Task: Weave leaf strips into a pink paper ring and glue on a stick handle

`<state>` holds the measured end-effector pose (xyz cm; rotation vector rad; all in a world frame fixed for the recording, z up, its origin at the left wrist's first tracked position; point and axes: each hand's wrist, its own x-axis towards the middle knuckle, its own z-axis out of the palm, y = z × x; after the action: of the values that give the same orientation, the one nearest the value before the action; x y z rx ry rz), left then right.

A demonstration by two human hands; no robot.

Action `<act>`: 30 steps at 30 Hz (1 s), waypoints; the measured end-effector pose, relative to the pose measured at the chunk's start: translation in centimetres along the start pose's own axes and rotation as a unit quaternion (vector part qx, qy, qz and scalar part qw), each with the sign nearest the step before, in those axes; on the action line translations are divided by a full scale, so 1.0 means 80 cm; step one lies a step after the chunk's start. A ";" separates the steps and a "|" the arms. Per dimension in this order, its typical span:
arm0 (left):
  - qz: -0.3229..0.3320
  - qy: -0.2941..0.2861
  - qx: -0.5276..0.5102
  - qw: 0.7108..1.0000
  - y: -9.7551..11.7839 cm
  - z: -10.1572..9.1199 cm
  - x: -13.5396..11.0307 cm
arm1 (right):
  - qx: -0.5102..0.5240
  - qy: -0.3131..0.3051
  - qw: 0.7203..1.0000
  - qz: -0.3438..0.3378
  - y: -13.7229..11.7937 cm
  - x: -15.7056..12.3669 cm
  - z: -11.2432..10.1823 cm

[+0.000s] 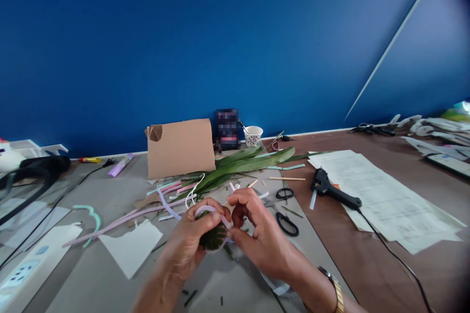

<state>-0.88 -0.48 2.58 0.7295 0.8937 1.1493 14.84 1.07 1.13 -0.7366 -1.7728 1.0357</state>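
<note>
- Deep blue wall fills the upper frame; below it, grey tabletop (91, 274) on the left, brown tabletop (367, 264) on the right.
- Printed sheets (389, 200) at right: text too small to read.
- Lower centre: left hand (193, 237), fingers curled closed around a green round piece (214, 238); a lilac strip (205, 210) arches over it.
- Right hand (257, 234): thumb and forefinger pinch the lilac strip at the piece's top.
- Just beyond the hands: scissors (287, 224), long green leaves (246, 164), cardboard (179, 147), patterned cup (253, 136).
- Black glue gun (332, 190) beside the sheets, cord trailing to the lower right.
- Lower left: white power strip (22, 274).
</note>
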 end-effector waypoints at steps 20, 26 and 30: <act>0.007 -0.008 -0.054 0.998 -0.002 -0.004 -0.001 | 0.018 -0.001 1.000 -0.002 0.000 -0.002 0.001; 0.021 0.021 -0.067 0.997 0.000 0.004 -0.004 | 0.029 0.000 0.999 -0.015 0.004 -0.004 0.001; 0.032 0.027 -0.060 0.997 -0.001 0.008 -0.005 | 0.038 0.004 0.999 -0.024 0.005 -0.004 0.001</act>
<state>-0.35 -0.91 2.93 0.6363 0.8434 1.2737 14.93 0.94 0.64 -0.6469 -1.7264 1.0614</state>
